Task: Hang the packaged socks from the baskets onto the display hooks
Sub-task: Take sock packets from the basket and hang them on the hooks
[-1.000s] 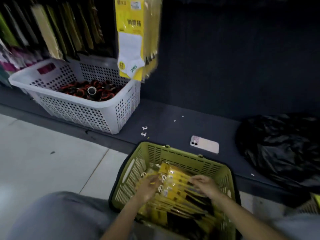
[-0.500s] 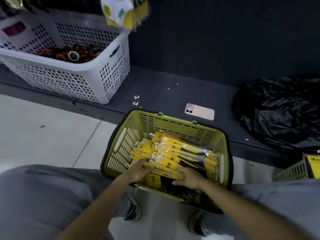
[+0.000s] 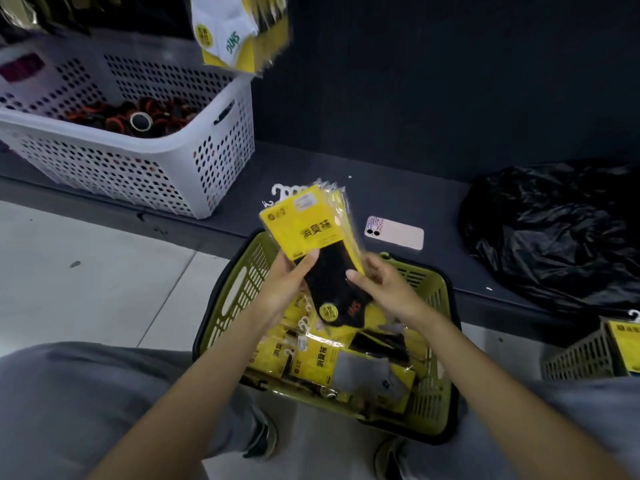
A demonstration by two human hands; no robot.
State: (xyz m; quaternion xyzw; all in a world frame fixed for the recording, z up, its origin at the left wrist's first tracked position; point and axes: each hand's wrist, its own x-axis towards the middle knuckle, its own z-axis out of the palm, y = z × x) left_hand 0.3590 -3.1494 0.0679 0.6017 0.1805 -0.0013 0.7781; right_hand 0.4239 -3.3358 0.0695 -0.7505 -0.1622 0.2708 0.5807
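Observation:
A stack of yellow sock packs (image 3: 311,233) with white plastic hangers on top is lifted above the green basket (image 3: 235,299). My left hand (image 3: 287,282) grips its left edge. At the right edge my right hand (image 3: 377,282) pinches it. The front pack shows a black sock. More yellow sock packs (image 3: 322,358) lie in the green basket between my knees. White-sock packs (image 3: 235,29) hang from the display at the top, their hook out of frame.
A white perforated basket (image 3: 173,161) with dark rolled items sits on the dark shelf ledge at left. A phone (image 3: 394,233) lies on the ledge, with a black plastic bag (image 3: 554,230) to its right. Another basket (image 3: 588,355) with yellow packs is at far right.
Both hands were down in the green basket gathering packs; now they have lifted a stack of packs up out of it. The view has tilted further down.

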